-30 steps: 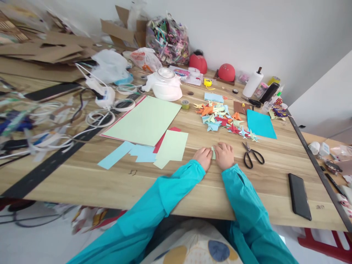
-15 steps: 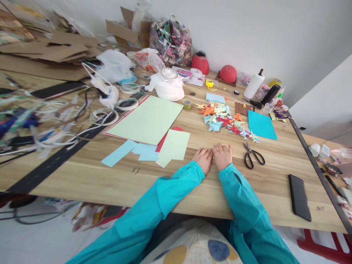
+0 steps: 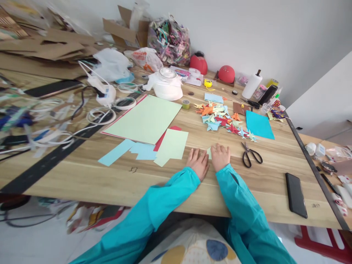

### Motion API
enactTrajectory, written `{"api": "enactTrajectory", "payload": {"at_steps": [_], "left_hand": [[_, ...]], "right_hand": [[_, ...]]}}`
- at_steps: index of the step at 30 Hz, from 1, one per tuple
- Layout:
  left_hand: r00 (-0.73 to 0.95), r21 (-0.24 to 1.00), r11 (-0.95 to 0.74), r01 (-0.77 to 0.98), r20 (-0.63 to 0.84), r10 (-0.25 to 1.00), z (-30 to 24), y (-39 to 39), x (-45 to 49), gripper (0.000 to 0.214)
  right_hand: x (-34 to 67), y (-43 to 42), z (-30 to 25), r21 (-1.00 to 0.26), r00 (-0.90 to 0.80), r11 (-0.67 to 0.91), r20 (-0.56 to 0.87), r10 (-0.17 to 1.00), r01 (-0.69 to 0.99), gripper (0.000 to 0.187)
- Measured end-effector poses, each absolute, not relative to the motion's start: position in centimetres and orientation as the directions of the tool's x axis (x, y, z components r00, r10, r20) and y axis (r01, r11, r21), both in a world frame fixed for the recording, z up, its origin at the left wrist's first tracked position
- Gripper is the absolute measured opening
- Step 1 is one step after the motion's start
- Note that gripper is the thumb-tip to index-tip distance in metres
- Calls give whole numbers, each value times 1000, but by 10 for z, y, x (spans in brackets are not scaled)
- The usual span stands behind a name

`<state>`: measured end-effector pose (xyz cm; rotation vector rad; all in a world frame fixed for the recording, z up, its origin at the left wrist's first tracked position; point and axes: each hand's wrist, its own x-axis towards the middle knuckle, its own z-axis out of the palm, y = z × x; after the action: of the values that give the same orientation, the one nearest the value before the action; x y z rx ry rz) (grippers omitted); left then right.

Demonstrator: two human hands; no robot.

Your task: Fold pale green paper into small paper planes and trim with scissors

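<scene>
Both my hands rest on the wooden table (image 3: pixel 170 183) near its front edge, in teal sleeves. Between them lies a small pale green folded paper (image 3: pixel 209 153). My left hand (image 3: pixel 198 163) lies flat with its fingers stretched out, touching the paper's left side. My right hand (image 3: pixel 220 157) has its fingers curled down onto the paper's right side. Black scissors (image 3: pixel 250 157) lie just right of my right hand. A pale green sheet (image 3: pixel 172 146) lies left of my left hand.
A heap of folded coloured paper shapes (image 3: pixel 222 119) and a teal sheet (image 3: pixel 259 124) lie beyond the hands. A black phone (image 3: pixel 296 190) lies at the right front. A large green sheet (image 3: pixel 144 119), tape rolls, cables, cardboard and bags crowd the left and back.
My left hand has slid a little left and flattened out, so the small green paper shows again between the hands. The camera has shifted slightly.
</scene>
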<state>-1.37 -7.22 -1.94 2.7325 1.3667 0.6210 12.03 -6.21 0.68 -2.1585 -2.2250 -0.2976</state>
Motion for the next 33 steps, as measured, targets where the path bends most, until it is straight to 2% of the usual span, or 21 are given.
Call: {"api": "enactTrajectory", "payload": {"at_steps": [5,9,12,17,21,24,26,29,31,33], "left_hand": [[520,212,-623,753,389,761,-19,-81,-25,40],[530,288,-676,678,445,722,-20,-67,-37,27],[522,351,-659,666,412,747,-14,-44,-36,28],[447,262,-504,823,251,859,-3,-16,-5,30],[370,274,-425,863,233,900,-7,-10,16,30],[337,408,-405,818,231,913,-13,-8,19,21],[341,539,-404,739,218,914,-15,-8,19,16],[342,768,-352,535,185,922,-14,-9,20,13],[317,893,-256,370,138,939,-13,-11,21,17],[324,974,-106,202,36,945,-11,-12,22,24]], "right_hand": [[122,-63,6,86,-50,36,161,986,996,37],[126,-64,3,48,-33,26,166,986,999,37],[129,-64,-2,11,-25,24,193,981,1000,37],[132,-63,-9,-53,-6,20,244,970,998,32],[134,-61,-12,-115,19,12,267,963,993,30],[135,-60,-11,-183,39,13,276,960,983,28],[136,-59,-9,-273,69,14,290,955,962,30],[139,-56,-7,-530,191,5,314,930,848,32],[142,-55,-7,-731,283,13,281,917,682,33],[144,-54,-7,-866,326,23,212,921,499,34]]}}
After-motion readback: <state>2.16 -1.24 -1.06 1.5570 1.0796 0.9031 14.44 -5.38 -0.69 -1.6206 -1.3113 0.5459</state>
